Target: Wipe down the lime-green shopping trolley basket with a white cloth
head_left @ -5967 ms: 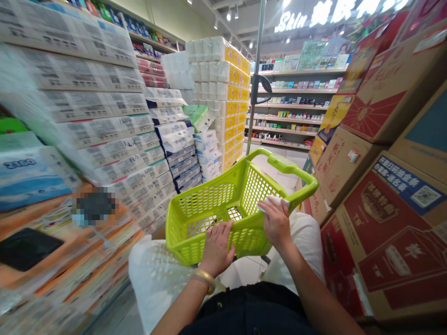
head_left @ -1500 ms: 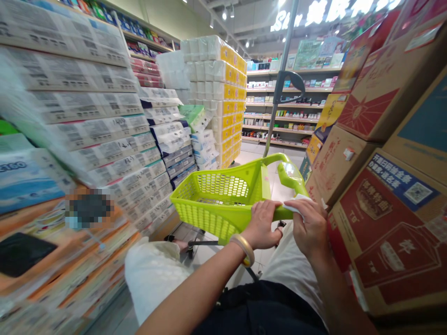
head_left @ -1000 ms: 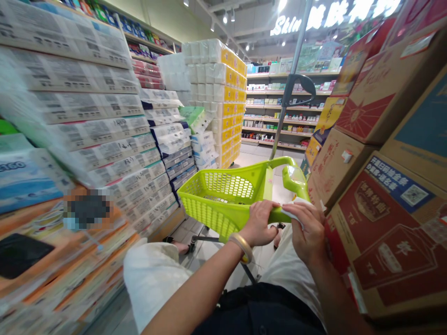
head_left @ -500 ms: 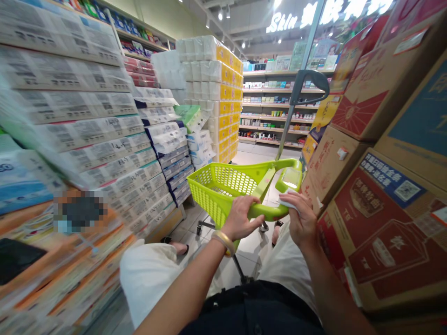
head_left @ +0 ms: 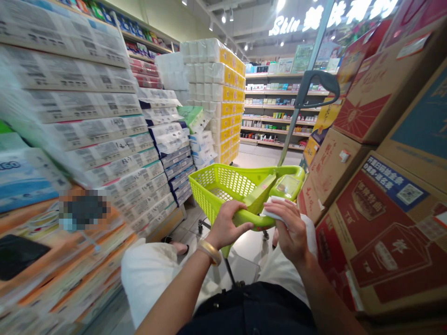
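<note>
A lime-green shopping basket on wheels point(head_left: 206, 197) stands between my knees, with a metal pole and a grey grip point(head_left: 303, 90) rising at its far right. My left hand point(head_left: 228, 225) is closed around the basket's near rim, fingers over the top and thumb on my side. Under the fingers of my right hand point(head_left: 289, 228) is a white cloth or tissue point(head_left: 274, 209), pressed against the rim near the right corner. A green bar crosses the basket, and past it a smaller rounded opening point(head_left: 287, 186) shows at the right end. The cloth's underside is hidden.
Stacked packs of paper goods point(head_left: 101, 100) rise on the left, beside an orange-edged stack point(head_left: 115, 237) carrying a black object. Red and brown cartons point(head_left: 380, 223) are piled close on my right. Yellow-sided tissue packs point(head_left: 230, 107) and stocked shelves point(head_left: 268, 102) stand ahead.
My right hand has slid the cloth left along the rim, closer to my left hand. The basket has turned slightly, and my left hand has shifted a little left with it.
</note>
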`<state>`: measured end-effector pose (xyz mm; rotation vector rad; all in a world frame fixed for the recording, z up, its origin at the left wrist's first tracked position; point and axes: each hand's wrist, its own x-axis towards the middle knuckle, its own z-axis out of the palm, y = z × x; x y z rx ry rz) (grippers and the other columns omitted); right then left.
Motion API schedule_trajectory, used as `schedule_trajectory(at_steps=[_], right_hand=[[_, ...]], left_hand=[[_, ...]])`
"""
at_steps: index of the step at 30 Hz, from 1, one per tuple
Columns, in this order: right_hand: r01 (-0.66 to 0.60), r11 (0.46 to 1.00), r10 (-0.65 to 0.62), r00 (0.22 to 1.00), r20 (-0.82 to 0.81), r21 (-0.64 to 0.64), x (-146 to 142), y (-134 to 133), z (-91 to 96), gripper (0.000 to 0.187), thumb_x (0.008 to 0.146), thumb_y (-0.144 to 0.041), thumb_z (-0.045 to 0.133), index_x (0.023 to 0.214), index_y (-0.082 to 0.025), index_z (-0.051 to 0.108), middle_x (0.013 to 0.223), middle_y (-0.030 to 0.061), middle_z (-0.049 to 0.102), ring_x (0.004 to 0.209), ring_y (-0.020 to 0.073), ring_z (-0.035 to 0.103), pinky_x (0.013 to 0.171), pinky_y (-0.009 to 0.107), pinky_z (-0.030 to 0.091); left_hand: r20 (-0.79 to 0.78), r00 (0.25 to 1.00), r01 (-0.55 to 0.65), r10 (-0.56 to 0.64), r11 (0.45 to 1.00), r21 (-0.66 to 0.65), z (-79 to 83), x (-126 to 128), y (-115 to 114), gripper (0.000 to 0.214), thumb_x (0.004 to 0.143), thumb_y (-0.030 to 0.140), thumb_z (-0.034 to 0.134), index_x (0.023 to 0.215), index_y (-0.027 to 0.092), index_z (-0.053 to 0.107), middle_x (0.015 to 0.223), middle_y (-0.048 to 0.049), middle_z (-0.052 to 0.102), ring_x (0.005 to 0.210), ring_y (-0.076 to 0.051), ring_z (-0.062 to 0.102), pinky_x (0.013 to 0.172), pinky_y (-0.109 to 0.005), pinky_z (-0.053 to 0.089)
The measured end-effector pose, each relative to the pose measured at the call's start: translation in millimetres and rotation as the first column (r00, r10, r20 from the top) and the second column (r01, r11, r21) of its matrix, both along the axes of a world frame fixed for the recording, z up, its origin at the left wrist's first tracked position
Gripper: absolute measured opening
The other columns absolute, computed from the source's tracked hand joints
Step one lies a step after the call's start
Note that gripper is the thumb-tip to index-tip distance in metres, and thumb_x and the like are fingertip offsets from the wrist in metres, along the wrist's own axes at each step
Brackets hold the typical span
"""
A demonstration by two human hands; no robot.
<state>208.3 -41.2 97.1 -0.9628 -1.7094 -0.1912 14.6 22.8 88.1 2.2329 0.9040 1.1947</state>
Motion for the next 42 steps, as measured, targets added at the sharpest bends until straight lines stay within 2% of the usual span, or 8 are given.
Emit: schedule_trajectory(at_steps=[2, 8, 15, 19, 25, 33, 37, 42], right_hand=[[0.012, 1.0, -0.012, 1.0, -0.026, -0.016, -3, -2, 1.0, 0.031, 0.091, -0.01, 0.046, 0.106, -0.025, 0.068, 0.106, 0.0027, 0.075, 0.111, 0.0211, 0.064, 0.105, 0.043, 0.038], [-0.176, 0.984, 0.179, 0.968, 0.175, -0.031, -29, -13, 4.2, 0.037, 0.088, -0.005, 0.045, 0.112, -0.026, 0.065, 0.116, 0.0009, 0.073, 0.117, 0.0192, 0.061, 0.109, 0.042, 0.034], [-0.08, 0.997, 0.08, 0.997, 0.022, -0.02, -26, -10, 0.5, 0.034, 0.091, -0.008, 0.045, 0.11, -0.026, 0.066, 0.11, 0.0035, 0.074, 0.114, 0.0212, 0.063, 0.107, 0.046, 0.036], [-0.205, 0.979, 0.206, 0.97, 0.131, -0.019, -33, -13, -0.7, 0.037, 0.088, -0.006, 0.046, 0.112, -0.027, 0.066, 0.115, 0.0019, 0.073, 0.117, 0.02, 0.063, 0.109, 0.044, 0.036], [-0.032, 0.999, 0.032, 0.998, -0.051, 0.008, -22, 2, -7.3, 0.031, 0.092, -0.011, 0.045, 0.109, -0.025, 0.068, 0.111, 0.0048, 0.074, 0.115, 0.0226, 0.064, 0.108, 0.048, 0.038], [-0.143, 0.989, 0.142, 0.989, 0.042, 0.041, -28, -4, -10.3, 0.036, 0.09, -0.008, 0.046, 0.114, -0.026, 0.066, 0.114, 0.0037, 0.074, 0.117, 0.0214, 0.064, 0.11, 0.046, 0.038], [-0.039, 0.999, 0.039, 0.999, -0.036, 0.003, -24, -2, -5.0, 0.032, 0.091, -0.011, 0.046, 0.112, -0.025, 0.067, 0.113, 0.005, 0.074, 0.115, 0.0231, 0.065, 0.108, 0.048, 0.039], [-0.202, 0.979, 0.203, 0.971, 0.129, -0.02, -26, -7, -4.6, 0.038, 0.09, -0.008, 0.047, 0.117, -0.027, 0.065, 0.118, 0.0035, 0.073, 0.119, 0.0214, 0.063, 0.111, 0.046, 0.038]], left_hand=[[0.0, 1.0, 0.004, -0.004, 1.0, 0.001, -0.4, -2, -2, 0.055, 0.076, 0.07, 0.06, 0.098, 0.02, 0.063, 0.1, -0.0081, 0.066, 0.099, -0.025, 0.058, 0.094, -0.042, 0.044], [0.038, 0.998, 0.042, -0.042, 0.999, 0.018, 2.0, -17, -4, 0.051, 0.081, 0.068, 0.054, 0.092, 0.019, 0.065, 0.093, -0.007, 0.066, 0.093, -0.023, 0.058, 0.091, -0.04, 0.043], [0.023, 0.999, -0.027, 0.028, 0.997, -0.073, 7.8, -29, -10, 0.06, 0.09, 0.07, 0.03, 0.079, 0.02, 0.061, 0.083, -0.0043, 0.061, 0.089, -0.022, 0.054, 0.09, -0.04, 0.04], [0.026, 0.999, -0.045, 0.048, 0.995, -0.094, 9.4, -32, -12, 0.06, 0.09, 0.07, 0.027, 0.076, 0.021, 0.06, 0.081, -0.0041, 0.06, 0.086, -0.022, 0.053, 0.088, -0.039, 0.039], [0.025, 0.997, -0.069, 0.071, 0.993, -0.096, 9.7, -37, -13, 0.058, 0.091, 0.067, 0.028, 0.075, 0.022, 0.061, 0.082, -0.0048, 0.062, 0.086, -0.023, 0.053, 0.088, -0.039, 0.039], [0.064, 0.995, -0.069, 0.074, 0.995, -0.078, 8.9, -42, -13, 0.052, 0.093, 0.059, 0.034, 0.075, 0.021, 0.065, 0.081, -0.0052, 0.064, 0.086, -0.023, 0.057, 0.088, -0.04, 0.042], [0.082, 0.996, -0.026, 0.034, 0.995, -0.096, 7.4, -47, -14, 0.046, 0.095, 0.048, 0.034, 0.089, 0.021, 0.072, 0.099, -0.0076, 0.07, 0.103, -0.025, 0.059, 0.101, -0.045, 0.041], [0.062, 0.988, -0.151, 0.144, 0.982, 0.118, 13.0, -38, -34, 0.044, 0.094, 0.04, 0.04, 0.132, 0.025, 0.056, 0.135, -0.0086, 0.059, 0.127, -0.027, 0.05, 0.113, -0.052, 0.029]])
